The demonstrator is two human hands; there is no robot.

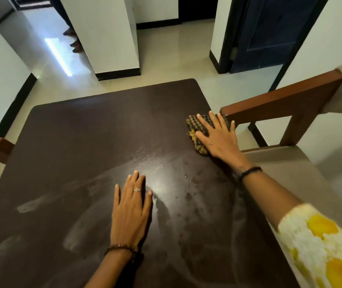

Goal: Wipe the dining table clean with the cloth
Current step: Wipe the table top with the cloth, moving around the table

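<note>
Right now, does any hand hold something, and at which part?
Neither hand grips anything. The right hand presses flat on the middle of the checked cloth near the dining table's right edge. The left hand lies flat on the bare tabletop.

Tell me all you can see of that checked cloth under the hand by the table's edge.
The cloth is a small woven piece in a dark brown and yellow check, bunched and crumpled rather than spread flat. It lies on the dark brown dining table, close to its right edge and toward the far corner. The right hand presses flat on it with straight, spread fingers, covering much of it; only its far and left parts show. Wet streaks mark the tabletop nearer the person.
</note>
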